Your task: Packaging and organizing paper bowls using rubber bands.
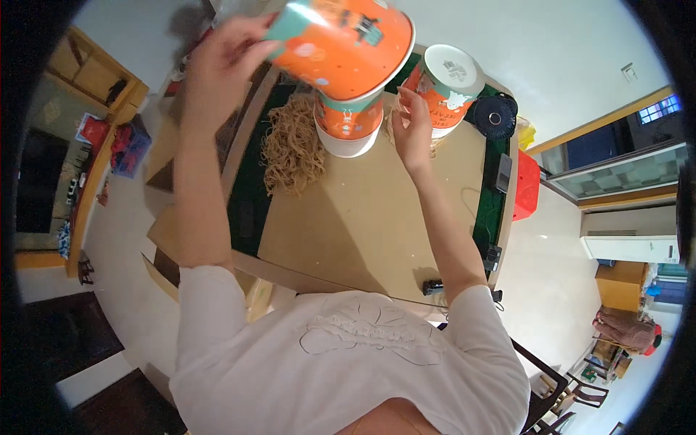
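My left hand point(230, 61) grips a big orange paper tub point(348, 45) by its teal end, holding it up and tilted with its white rim toward the right. Below it stands a second orange tub point(349, 119), partly hidden, its white rim down on the board. A third orange tub point(442, 101) sits bottom up at the far right, its white base showing. My right hand point(413, 134) is just left of that tub, fingers apart, holding nothing; whether it touches the tub is unclear. Left of the middle tub lies a heap of tan, noodle-like strands point(293, 148).
A tan board point(362, 225) covers most of the green-topped table. Along its right side are a dark round fan-like object point(494, 116), a phone-like device point(503, 172) and a small black gadget point(433, 287). A red stool or bin point(527, 187) stands beyond the right edge.
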Tool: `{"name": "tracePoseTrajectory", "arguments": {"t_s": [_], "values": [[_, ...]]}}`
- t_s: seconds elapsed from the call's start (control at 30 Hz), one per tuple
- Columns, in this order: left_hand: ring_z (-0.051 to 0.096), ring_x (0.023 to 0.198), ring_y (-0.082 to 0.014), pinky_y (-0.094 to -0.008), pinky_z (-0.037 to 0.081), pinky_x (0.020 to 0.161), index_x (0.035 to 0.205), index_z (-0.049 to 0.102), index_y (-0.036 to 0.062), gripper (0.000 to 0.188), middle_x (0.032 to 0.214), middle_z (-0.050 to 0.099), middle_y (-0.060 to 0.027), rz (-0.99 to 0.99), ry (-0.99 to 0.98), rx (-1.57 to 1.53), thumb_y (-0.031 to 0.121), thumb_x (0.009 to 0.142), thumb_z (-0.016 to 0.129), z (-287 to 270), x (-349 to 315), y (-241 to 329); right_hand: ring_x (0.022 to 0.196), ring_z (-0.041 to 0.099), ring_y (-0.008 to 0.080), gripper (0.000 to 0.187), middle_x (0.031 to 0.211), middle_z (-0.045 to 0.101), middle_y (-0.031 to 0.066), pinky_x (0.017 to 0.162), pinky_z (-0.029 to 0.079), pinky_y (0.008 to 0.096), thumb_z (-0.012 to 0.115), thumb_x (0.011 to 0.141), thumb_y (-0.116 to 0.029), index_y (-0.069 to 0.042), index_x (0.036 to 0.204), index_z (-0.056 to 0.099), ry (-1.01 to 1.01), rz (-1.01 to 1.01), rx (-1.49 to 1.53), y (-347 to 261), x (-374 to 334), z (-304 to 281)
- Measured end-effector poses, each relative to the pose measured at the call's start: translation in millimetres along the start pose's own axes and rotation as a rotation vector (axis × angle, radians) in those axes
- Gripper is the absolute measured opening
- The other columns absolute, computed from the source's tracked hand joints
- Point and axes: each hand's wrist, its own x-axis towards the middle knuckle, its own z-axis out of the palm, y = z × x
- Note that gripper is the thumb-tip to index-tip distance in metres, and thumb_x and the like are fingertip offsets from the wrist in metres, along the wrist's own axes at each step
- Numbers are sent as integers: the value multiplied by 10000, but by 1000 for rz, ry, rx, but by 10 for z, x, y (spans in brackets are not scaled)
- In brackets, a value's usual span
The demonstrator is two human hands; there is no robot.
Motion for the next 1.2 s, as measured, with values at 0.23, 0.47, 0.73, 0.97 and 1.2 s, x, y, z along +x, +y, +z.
{"name": "tracePoseTrajectory", "arguments": {"t_s": [0.23, 0.47, 0.73, 0.97, 1.2], "values": [[603, 888, -150, -323, 510, 764, 1015, 559, 96, 174, 936, 595, -11, -705, 173, -824, 93, 846, 596, -92, -1494, -318, 1081, 508, 184, 435, 1215, 472, 114, 886, 437, 325, 552, 790, 66, -34, 1204, 464, -168, -86, 343, -576, -388, -427], [600, 868, -164, -359, 507, 760, 1091, 524, 98, 212, 997, 593, -46, -1216, -62, -1295, 176, 897, 554, 903, -2673, -930, 757, 557, 102, 299, 874, 604, 40, 638, 450, 230, 470, 937, -267, -34, 1100, 561, -429, 744, 441, -136, -1116, -933], [450, 1048, -320, -418, 388, 891, 1126, 538, 101, 473, 1123, 489, -128, -8, 71, 527, 99, 689, 718, 1371, -1066, -761, 629, 578, 168, 204, 755, 599, 128, 569, 462, 299, 545, 841, -82, 4, 1026, 548, -312, 544, -208, 437, -1559, -1270], [521, 903, -315, -418, 434, 765, 767, 592, 80, 172, 900, 593, -77, -172, -152, 395, 122, 668, 725, 1402, -284, -1227, 681, 600, 334, 241, 782, 595, 203, 595, 462, 398, 526, 834, -109, -37, 1064, 537, -203, 553, -415, 575, -1741, -1422], [613, 732, -273, -350, 475, 661, 777, 595, 33, 175, 777, 624, -117, -19, -14, 311, 117, 690, 721, 1274, 78, -1007, 707, 608, 344, 286, 795, 607, 198, 617, 469, 420, 534, 857, -170, -57, 1118, 509, -242, 603, -414, 655, -1826, -1569]]}}
